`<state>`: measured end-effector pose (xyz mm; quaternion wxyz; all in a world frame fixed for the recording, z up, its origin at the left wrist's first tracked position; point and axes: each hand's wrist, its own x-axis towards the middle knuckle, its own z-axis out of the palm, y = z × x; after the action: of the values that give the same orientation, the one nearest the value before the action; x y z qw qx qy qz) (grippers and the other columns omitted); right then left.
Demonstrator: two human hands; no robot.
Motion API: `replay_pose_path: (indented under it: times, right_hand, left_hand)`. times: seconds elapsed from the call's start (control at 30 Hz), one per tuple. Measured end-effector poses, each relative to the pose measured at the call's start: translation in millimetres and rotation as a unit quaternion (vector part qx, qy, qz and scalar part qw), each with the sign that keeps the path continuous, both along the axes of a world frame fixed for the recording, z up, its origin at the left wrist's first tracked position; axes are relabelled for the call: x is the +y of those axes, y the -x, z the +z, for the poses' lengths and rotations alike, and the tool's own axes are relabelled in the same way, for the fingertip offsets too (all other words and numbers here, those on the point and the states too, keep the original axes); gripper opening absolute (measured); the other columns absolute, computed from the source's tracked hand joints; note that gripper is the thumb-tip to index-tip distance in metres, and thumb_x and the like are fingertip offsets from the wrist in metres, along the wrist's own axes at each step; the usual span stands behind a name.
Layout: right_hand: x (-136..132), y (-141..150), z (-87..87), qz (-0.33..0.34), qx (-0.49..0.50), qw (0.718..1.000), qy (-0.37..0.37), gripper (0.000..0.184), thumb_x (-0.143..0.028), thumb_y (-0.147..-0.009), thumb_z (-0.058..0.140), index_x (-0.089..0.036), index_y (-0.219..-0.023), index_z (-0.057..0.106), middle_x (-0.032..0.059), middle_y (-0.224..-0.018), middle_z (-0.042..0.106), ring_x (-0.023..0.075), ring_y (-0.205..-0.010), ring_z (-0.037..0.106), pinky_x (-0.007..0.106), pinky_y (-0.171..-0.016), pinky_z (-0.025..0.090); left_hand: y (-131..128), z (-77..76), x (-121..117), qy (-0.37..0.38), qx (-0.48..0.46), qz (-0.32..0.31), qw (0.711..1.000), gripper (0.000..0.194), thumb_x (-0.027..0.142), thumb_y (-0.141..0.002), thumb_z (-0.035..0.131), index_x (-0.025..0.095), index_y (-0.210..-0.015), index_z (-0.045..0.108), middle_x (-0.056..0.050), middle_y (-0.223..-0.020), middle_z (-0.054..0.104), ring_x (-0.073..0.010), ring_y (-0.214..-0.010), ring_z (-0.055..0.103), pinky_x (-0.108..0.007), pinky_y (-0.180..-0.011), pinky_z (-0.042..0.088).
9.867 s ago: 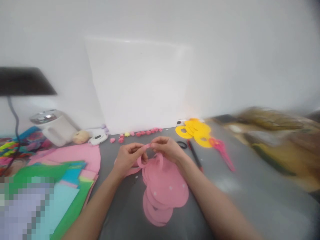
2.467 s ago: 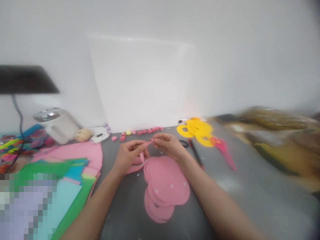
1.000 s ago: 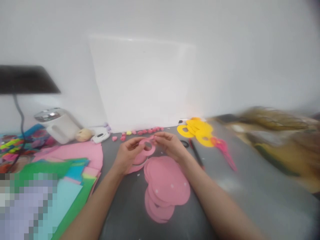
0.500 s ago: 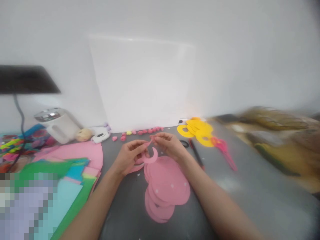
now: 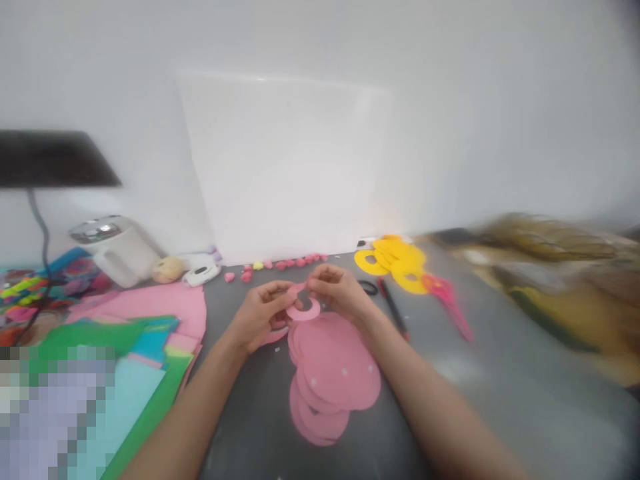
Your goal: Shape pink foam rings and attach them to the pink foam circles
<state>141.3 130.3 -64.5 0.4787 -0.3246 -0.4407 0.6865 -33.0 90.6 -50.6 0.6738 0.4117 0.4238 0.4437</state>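
Note:
A pink paper ring (image 5: 311, 311) hangs between my two hands, its band open in a curve at the lower side. My left hand (image 5: 261, 312) pinches the ring's left part between thumb and fingers. The fingertips of my right hand (image 5: 334, 288) are closed on the upper right end of the band. Just below lies a pile of pink paper cutouts (image 5: 335, 363), rounded in shape, with a few small white bits on top. Another curved pink paper piece (image 5: 275, 337) lies on the table under my left hand, partly hidden by it.
Yellow paper rings (image 5: 400, 260), pink scissors (image 5: 450, 307) and a black pen (image 5: 393, 310) lie to the right. Coloured sheets (image 5: 145, 393) cover the left side, with a white mug (image 5: 125, 253) behind. A row of small pink pieces (image 5: 300, 261) runs along the back.
The pink ring has turned and risen slightly between my hands, and its upper band now shows wider. My right fingers have shifted a little; the things on the table stay put.

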Motion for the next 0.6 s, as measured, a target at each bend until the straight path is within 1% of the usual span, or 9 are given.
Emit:
replay_pose_path:
  times: [0.23, 0.3, 0.4, 0.5, 0.6]
  right_hand:
    - [-0.1, 0.4, 1.7, -0.005, -0.001, 1.000, 0.011, 0.022, -0.024, -0.053, 0.082, -0.017, -0.065, 0.065, -0.0034, -0.061, 0.063, 0.0076, -0.053, 0.055, 0.022, -0.055, 0.041]
    - [0.0, 0.5, 1.7, -0.008, 0.003, 1.000, 0.012, 0.022, -0.023, -0.053, 0.082, -0.017, -0.065, 0.066, -0.0029, -0.064, 0.064, 0.0076, -0.054, 0.056, 0.022, -0.056, 0.042]
    - [-0.3, 1.1, 1.9, -0.005, 0.012, 1.000, 0.003, 0.019, -0.025, -0.057, 0.081, -0.018, -0.067, 0.067, -0.0022, -0.066, 0.065, 0.0084, -0.058, 0.057, 0.024, -0.060, 0.044]
    - [-1.2, 1.8, 3.5, 0.005, 0.023, 1.000, 0.001, 0.017, -0.025, -0.060, 0.079, -0.018, -0.071, 0.068, -0.0016, -0.067, 0.066, 0.0097, -0.060, 0.059, 0.025, -0.064, 0.046]
    - [-2.3, 1.6, 5.7, 0.010, 0.023, 1.000, 0.001, 0.018, -0.023, -0.060, 0.079, -0.018, -0.074, 0.069, -0.0009, -0.068, 0.067, 0.0106, -0.063, 0.061, 0.026, -0.066, 0.047]
  left_hand:
    - [0.8, -2.8, 1.2, 0.003, -0.011, -0.008, 1.000, 0.029, 0.031, -0.069, 0.073, 0.016, -0.092, 0.066, -0.002, -0.070, 0.063, -0.0107, -0.062, 0.058, -0.022, -0.056, 0.046]
    - [0.5, -2.7, 1.0, 0.002, -0.012, -0.006, 1.000, 0.027, 0.031, -0.069, 0.073, 0.016, -0.090, 0.066, -0.001, -0.070, 0.063, -0.0099, -0.062, 0.057, -0.021, -0.056, 0.044]
    - [0.5, -1.3, 0.5, 0.007, -0.016, -0.003, 1.000, 0.021, 0.031, -0.069, 0.073, 0.017, -0.084, 0.067, 0.000, -0.070, 0.063, -0.0092, -0.061, 0.057, -0.021, -0.058, 0.043]
    - [1.2, 0.5, 0.6, 0.027, -0.024, 0.004, 0.999, 0.021, 0.030, -0.066, 0.075, 0.016, -0.079, 0.067, -0.001, -0.073, 0.065, -0.0096, -0.063, 0.059, -0.022, -0.062, 0.044]
    - [2.0, 1.0, 1.7, 0.035, -0.029, 0.012, 0.999, 0.023, 0.030, -0.065, 0.076, 0.014, -0.079, 0.066, -0.002, -0.074, 0.063, -0.0098, -0.061, 0.057, -0.022, -0.058, 0.044]
